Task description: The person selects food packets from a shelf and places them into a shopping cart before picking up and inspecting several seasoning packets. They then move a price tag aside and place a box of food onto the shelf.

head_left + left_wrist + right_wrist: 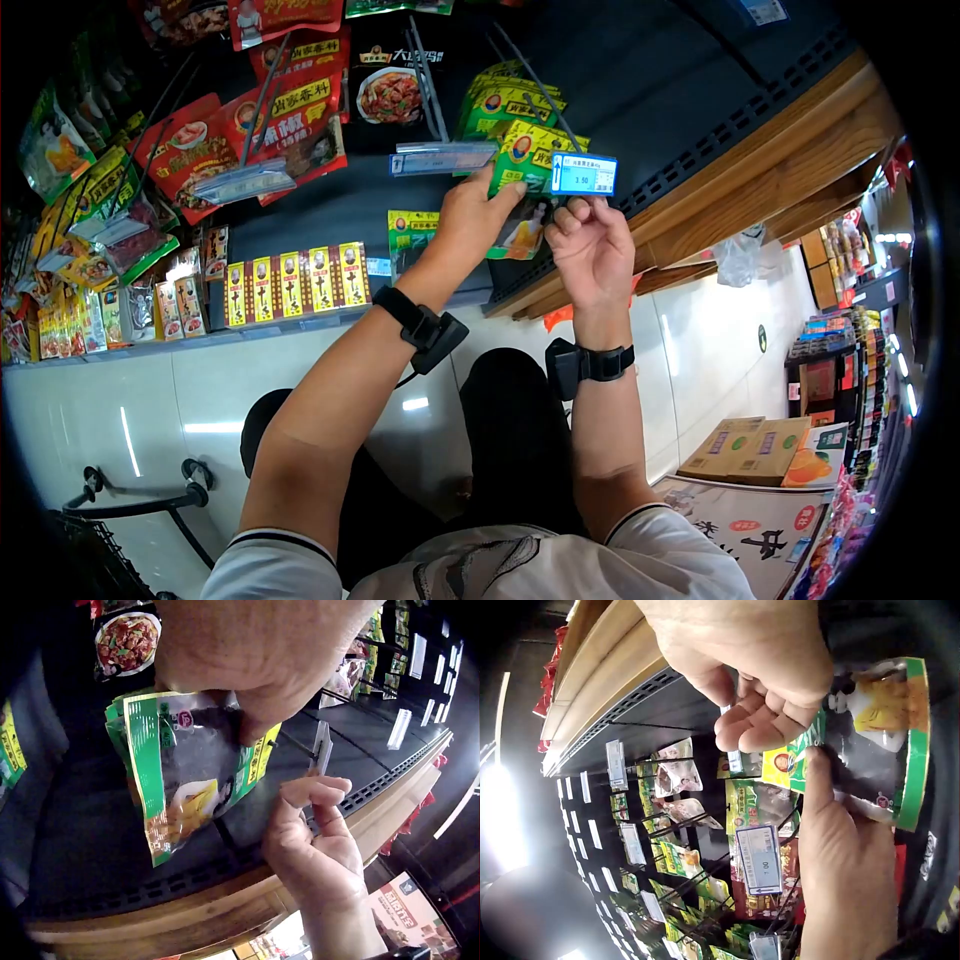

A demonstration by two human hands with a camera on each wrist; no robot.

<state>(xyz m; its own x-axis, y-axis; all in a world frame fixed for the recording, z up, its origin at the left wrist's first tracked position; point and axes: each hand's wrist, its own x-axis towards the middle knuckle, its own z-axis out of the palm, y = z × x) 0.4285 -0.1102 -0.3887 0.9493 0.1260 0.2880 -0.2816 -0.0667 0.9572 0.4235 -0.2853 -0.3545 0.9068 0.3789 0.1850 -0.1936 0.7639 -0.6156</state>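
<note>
My left hand [468,222] grips a green-and-yellow food packet [527,152] with a clear window, its thumb over the front. In the left wrist view more packet edges show behind this packet [196,761]. Close on the right is a blue-and-white price tag [583,176] at the front end of a metal hook [540,85]. The fingers of my right hand [592,255] are curled at the tag's lower edge and pinch it. Seen from the right wrist, the fingers of the right hand [754,682] hide most of the tag.
Red packets [290,120] and a black packet [390,88] hang on hooks to the left. Small yellow boxes [297,285] line the shelf's front. A wooden shelf edge [700,190] runs along the right. A black cart [130,510] stands at lower left, cartons [745,450] at lower right.
</note>
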